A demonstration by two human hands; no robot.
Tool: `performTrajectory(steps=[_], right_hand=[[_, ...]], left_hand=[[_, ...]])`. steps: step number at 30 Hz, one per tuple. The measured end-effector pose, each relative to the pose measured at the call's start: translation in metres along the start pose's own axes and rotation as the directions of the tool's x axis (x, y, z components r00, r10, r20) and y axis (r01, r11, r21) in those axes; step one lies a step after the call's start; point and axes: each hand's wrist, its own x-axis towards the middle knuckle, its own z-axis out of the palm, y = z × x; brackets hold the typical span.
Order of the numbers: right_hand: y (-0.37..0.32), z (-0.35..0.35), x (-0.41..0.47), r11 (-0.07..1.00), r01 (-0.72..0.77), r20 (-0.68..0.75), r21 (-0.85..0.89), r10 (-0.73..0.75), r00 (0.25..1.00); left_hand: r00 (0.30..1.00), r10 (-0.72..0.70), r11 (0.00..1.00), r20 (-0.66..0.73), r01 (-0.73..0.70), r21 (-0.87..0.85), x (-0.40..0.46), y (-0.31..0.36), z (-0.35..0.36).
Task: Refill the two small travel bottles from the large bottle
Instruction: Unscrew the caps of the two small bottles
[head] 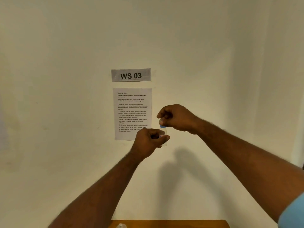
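A small clear travel bottle (164, 135) with a blue cap (162, 126) is held up in front of the wall, well above the table. My left hand (149, 142) grips the bottle's body, fingers curled round it. My right hand (176, 117) pinches the blue cap from above with its fingertips. The top of another clear bottle (121, 225) shows at the bottom edge of the frame, on the table. The large bottle is not in view.
A wooden table (181, 224) shows only as a strip at the bottom. On the pale wall hang a "WS 03" sign (131, 75) and a printed instruction sheet (132, 112), just left of my hands.
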Motion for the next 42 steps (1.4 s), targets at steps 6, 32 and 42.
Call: performTrajectory(steps=[6,32,42], right_hand=[[-0.001,-0.004,-0.004,0.990,-0.045,0.108,0.136,0.030,0.994],[0.175,0.295,-0.152,0.806,-0.448,0.072,0.387,0.458,0.886],[0.224,0.450,-0.259,0.707,-0.699,0.142,0.109,0.685,0.715]], left_hand=[[1.000,-0.011,1.000,-0.010,0.011,-0.011,-0.001,-0.003,-0.003],[0.812,-0.562,0.822,0.156,0.528,0.212,-0.214,-0.235,-0.021],[0.655,-0.746,0.653,0.118,0.687,0.319,-0.312,-0.347,-0.023]])
